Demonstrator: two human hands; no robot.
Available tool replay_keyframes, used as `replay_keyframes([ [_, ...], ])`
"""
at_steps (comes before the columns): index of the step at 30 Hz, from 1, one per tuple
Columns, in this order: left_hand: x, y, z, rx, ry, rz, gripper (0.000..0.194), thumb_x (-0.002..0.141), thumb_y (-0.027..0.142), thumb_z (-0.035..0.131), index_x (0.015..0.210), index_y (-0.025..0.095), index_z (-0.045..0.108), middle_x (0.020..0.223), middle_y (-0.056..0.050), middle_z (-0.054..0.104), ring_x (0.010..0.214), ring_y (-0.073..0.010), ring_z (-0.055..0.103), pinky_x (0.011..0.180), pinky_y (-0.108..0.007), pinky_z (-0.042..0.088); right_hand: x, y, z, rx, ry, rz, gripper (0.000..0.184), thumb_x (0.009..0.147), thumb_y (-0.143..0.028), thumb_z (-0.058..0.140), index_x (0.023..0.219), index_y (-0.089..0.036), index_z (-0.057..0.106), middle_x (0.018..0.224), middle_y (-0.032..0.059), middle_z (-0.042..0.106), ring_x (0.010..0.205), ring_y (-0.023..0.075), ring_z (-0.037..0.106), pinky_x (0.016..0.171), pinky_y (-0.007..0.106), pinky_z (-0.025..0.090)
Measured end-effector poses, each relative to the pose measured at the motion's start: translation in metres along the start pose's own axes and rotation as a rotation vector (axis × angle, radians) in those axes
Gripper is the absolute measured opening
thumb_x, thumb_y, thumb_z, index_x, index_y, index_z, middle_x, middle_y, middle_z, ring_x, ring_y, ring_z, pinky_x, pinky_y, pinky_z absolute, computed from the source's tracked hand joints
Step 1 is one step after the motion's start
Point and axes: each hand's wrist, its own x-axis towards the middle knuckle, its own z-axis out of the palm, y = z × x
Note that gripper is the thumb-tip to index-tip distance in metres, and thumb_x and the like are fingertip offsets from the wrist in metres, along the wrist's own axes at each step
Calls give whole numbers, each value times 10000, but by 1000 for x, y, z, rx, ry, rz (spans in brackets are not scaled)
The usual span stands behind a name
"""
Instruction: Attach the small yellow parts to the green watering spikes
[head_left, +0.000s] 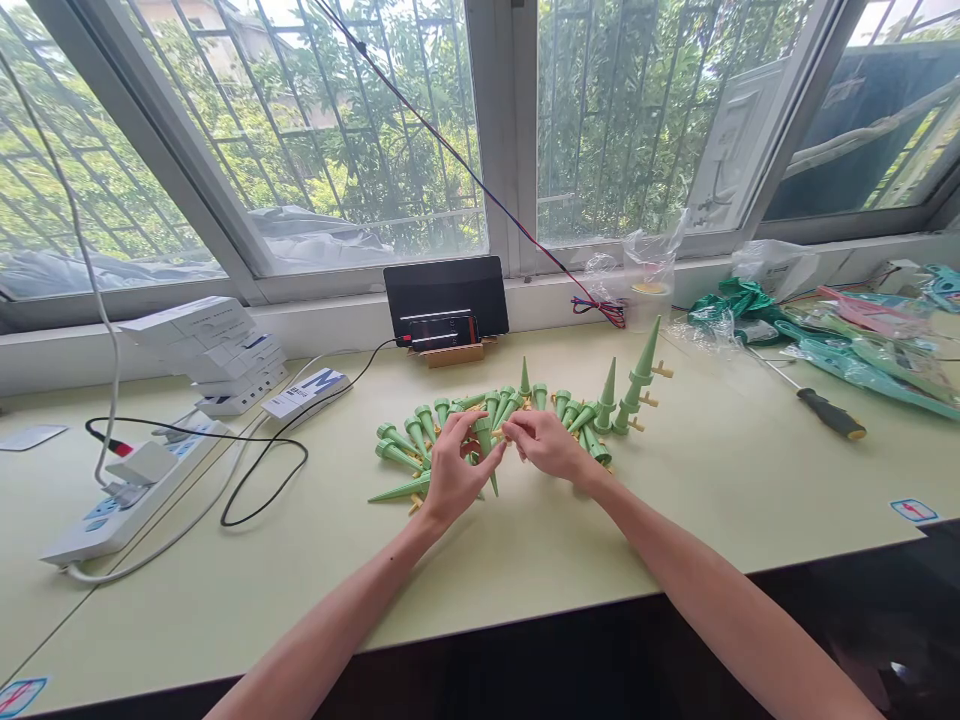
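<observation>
My left hand point(455, 465) is closed around a green plastic watering spike point(484, 435), its narrow tip pointing down toward the table. At the spike's side, my right hand point(546, 443) pinches a small yellow valve point(500, 434) that touches the green body. Around both hands lie several more green spikes point(416, 432) with yellow valves, fanned out in an arc. One long spike point(400, 490) rests left of my left hand. On the right, a stack of spikes point(641, 375) stands upright, with yellow valves sticking out to its side.
A phone point(444, 331) leans against a dark tablet point(448, 298) by the window. White boxes point(217, 345) and a power strip point(135, 490) with cables occupy the left. A screwdriver point(831, 413) and green plastic bags point(862, 350) lie at the right.
</observation>
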Motion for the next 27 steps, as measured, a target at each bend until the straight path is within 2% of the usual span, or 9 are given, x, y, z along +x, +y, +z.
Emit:
replay_keyframes([
  [5, 0, 0, 0, -19, -3, -3, 370, 820, 309, 698, 1171, 229, 616, 1128, -64, 585, 865, -146, 641, 746, -297, 623, 0, 1, 1, 21, 4, 3, 429, 969, -445, 458, 627, -191, 510, 503, -20, 514, 502, 123, 492, 543, 255, 396],
  [9, 1, 2, 0, -27, 9, -21, 368, 816, 297, 701, 1167, 227, 616, 1123, -60, 584, 844, -138, 640, 746, -298, 622, -1, 3, 1, 61, 16, -14, 277, 941, -415, 529, 803, -184, 595, 701, 11, 630, 554, 122, 545, 558, 255, 429],
  [12, 1, 3, 0, -31, 11, -24, 355, 816, 303, 702, 1152, 224, 620, 1108, -60, 586, 855, -144, 647, 753, -305, 624, -1, 3, 1, 74, 13, -18, 187, 922, -369, 566, 881, -190, 601, 798, 28, 656, 585, 125, 569, 567, 260, 449],
  [21, 1, -2, 1, -25, 2, -24, 365, 810, 307, 708, 1155, 227, 622, 1106, -60, 593, 873, -153, 647, 753, -303, 620, 0, 2, 1, 76, 4, 4, 155, 920, -296, 549, 811, -190, 578, 703, 7, 617, 570, 128, 548, 561, 260, 437],
  [27, 1, -1, 0, -42, -8, -23, 369, 809, 315, 710, 1156, 225, 621, 1095, -62, 590, 841, -147, 637, 736, -303, 623, 0, -1, -1, 13, 4, -7, 214, 938, -302, 512, 756, -197, 553, 610, -13, 561, 544, 130, 501, 544, 256, 385],
])
